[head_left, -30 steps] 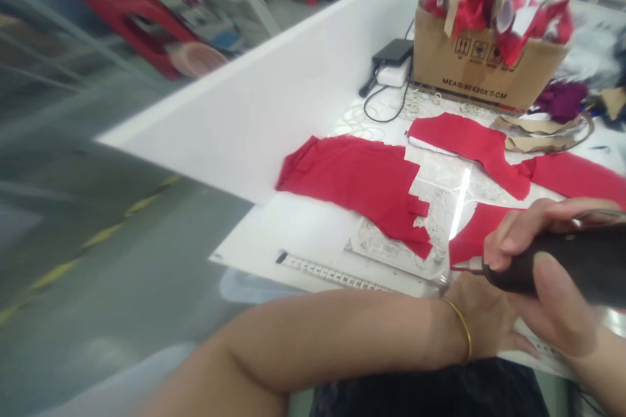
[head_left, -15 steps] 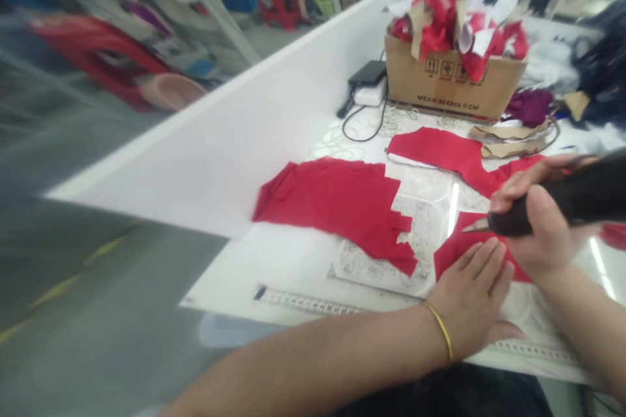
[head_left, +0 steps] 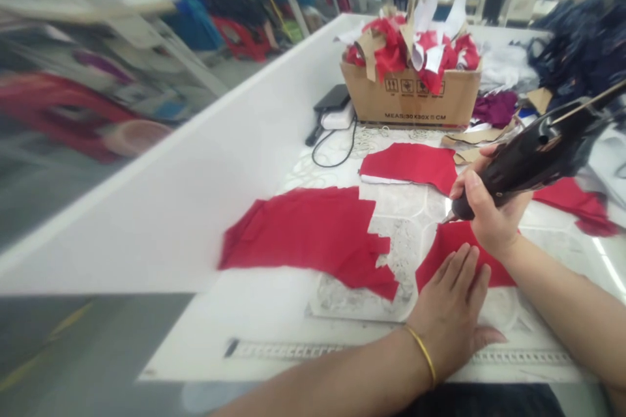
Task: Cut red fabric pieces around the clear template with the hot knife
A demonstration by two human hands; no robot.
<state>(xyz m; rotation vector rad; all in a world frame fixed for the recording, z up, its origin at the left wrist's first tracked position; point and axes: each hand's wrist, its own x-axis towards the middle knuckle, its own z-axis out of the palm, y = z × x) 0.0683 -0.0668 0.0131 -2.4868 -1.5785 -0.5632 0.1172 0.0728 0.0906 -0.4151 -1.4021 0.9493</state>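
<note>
Since the last frame, the black electric cutter (head_left: 531,159) has tilted up toward the upper right, and the whole view has swung so the bench sits further left. My right hand (head_left: 489,212) is wrapped tight around its grip, with the small metal tip (head_left: 448,217) pointing down just above a piece of red cloth (head_left: 454,254). The left hand (head_left: 450,313) is spread flat, fingertips on that cloth, with a thin gold bangle (head_left: 420,355) on the wrist. The cloth lies at lower right on a scratched clear plastic sheet (head_left: 359,300), which sits on a white tabletop (head_left: 190,260) with a long metal ruler (head_left: 293,350) along the near edge. A bigger jagged red piece (head_left: 303,234) is at center left, and another (head_left: 408,166) is just above the cutter's tip. Up top there's a cardboard box (head_left: 411,99) stuffed with red, white and tan scraps, with a black power box (head_left: 332,99) and a loose cable (head_left: 332,155) to its left. Purple cloth (head_left: 495,109) and a dark clothing pile (head_left: 572,39) are at upper right. Past the bench, at left, there's a grey floor (head_left: 88,339), a blurry pink basin (head_left: 134,137) and shelves of clothes (head_left: 193,23).
</note>
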